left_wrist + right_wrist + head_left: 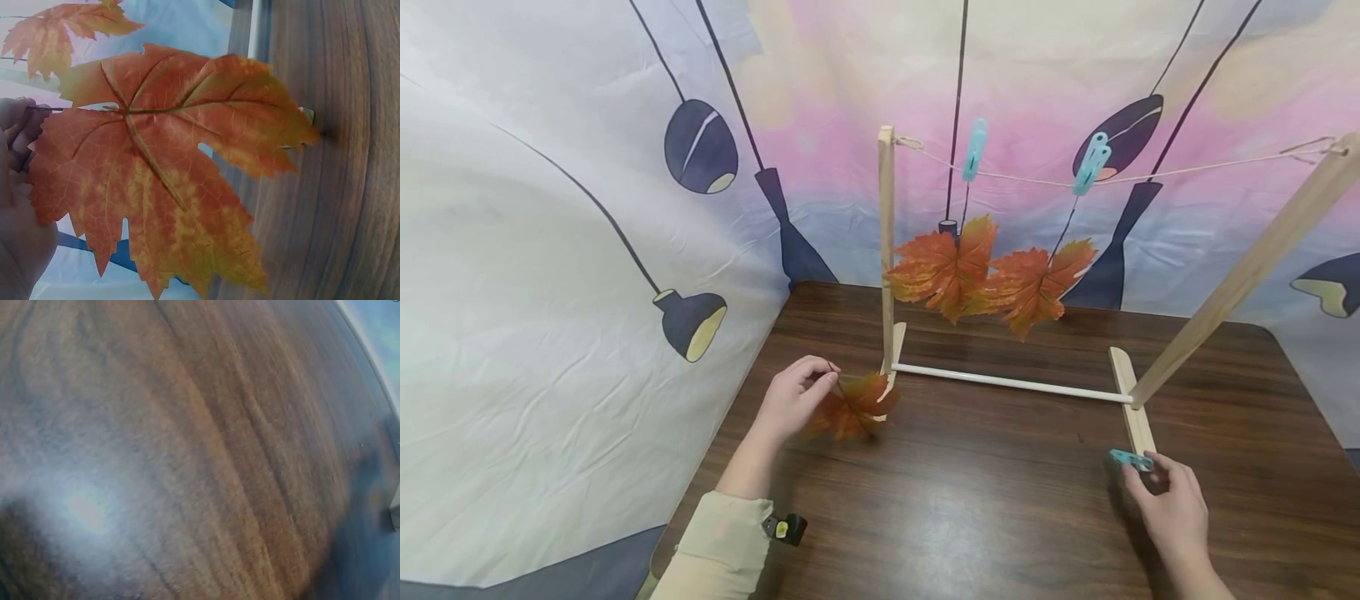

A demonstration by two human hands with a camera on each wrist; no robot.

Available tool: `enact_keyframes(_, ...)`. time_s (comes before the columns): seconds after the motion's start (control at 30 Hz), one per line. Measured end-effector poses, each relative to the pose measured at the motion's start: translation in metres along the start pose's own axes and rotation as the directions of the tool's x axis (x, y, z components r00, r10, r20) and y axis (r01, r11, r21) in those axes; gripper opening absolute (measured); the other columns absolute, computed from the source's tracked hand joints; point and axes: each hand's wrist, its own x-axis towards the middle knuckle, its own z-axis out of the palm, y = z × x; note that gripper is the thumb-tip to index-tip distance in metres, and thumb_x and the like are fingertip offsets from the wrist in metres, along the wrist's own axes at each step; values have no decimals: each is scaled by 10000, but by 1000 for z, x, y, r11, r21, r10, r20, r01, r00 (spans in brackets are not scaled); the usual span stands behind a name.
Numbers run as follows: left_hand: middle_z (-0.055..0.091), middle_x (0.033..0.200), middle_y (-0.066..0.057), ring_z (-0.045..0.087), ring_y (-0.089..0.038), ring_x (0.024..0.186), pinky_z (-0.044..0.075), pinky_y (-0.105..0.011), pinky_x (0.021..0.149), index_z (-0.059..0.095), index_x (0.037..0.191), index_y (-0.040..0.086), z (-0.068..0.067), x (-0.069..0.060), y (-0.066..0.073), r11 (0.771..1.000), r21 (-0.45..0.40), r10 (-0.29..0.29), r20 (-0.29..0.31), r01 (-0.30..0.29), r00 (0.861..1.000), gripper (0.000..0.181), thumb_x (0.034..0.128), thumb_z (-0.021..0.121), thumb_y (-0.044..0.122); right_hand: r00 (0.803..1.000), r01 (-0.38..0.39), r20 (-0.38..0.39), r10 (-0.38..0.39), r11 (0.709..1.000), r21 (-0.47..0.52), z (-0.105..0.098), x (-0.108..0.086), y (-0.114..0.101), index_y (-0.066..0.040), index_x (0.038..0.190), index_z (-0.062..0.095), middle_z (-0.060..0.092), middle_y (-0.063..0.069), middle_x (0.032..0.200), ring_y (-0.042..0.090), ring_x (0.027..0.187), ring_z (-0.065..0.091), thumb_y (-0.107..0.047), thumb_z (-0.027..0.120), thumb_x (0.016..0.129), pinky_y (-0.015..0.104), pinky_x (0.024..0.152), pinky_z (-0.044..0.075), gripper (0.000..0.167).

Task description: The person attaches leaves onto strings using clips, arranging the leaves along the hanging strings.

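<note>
Between thumb and fingers, my left hand (pixel 795 398) pinches the thin dark stem of an orange maple leaf (pixel 852 410). The leaf (pixel 169 156) fills much of the left wrist view, its veined face spread out. Over on the right, my right hand (pixel 1176 504) holds a teal clothespin (pixel 1130 460) by one end, just above the table near the rack's right foot. Two more orange leaves hang by their stems from a string (pixel 1187 171), one under a teal clothespin (pixel 975 150), the other under a second clothespin (pixel 1092 164). Neither hand shows in the right wrist view.
A wooden rack stands on the brown table (pixel 970 508), with a left post (pixel 887 250), a leaning right post (pixel 1247 275) and a white crossbar (pixel 1011 382) low between them. Behind hangs a cloth backdrop (pixel 565 333) printed with lamps. A black strap device (pixel 786 528) sits at my left sleeve.
</note>
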Motion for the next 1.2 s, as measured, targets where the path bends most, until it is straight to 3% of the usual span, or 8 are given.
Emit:
enact_keyframes(0.53,663,863,-62,610,-150,797,511,-325,693,646,912,24,17,13,21,996,-88,21,-24,-23,999,64,851,662,24,1000,16,-8,-16,1000,22,-1,7,-5,59,1152,555,508,178,1040,218,847,466,-103,690,813,283,657,340,400)
enact_keyframes(0.9,678,844,-84,620,-160,803,507,-291,725,648,840,20,25,22,29,985,-156,67,-40,-73,997,59,887,612,11,1000,12,-16,-11,1000,25,-1,9,-4,66,1158,549,505,188,1047,254,862,478,-96,690,811,285,661,332,408)
enact_keyframes(1.1,685,846,-55,612,-141,809,510,-329,719,667,867,27,27,25,34,990,-132,37,-25,-40,999,41,871,657,67,1000,-1,-12,2,1000,21,-2,11,-6,64,1167,540,496,194,1063,266,870,473,-97,685,813,284,662,330,415)
enact_keyframes(1.2,674,846,-76,608,-131,794,514,-324,699,653,882,15,29,26,36,988,-150,32,-25,-35,999,37,852,668,33,1000,10,-30,-10,1000,29,-3,12,-6,59,1153,555,509,180,1036,171,837,457,-97,698,803,264,659,333,410)
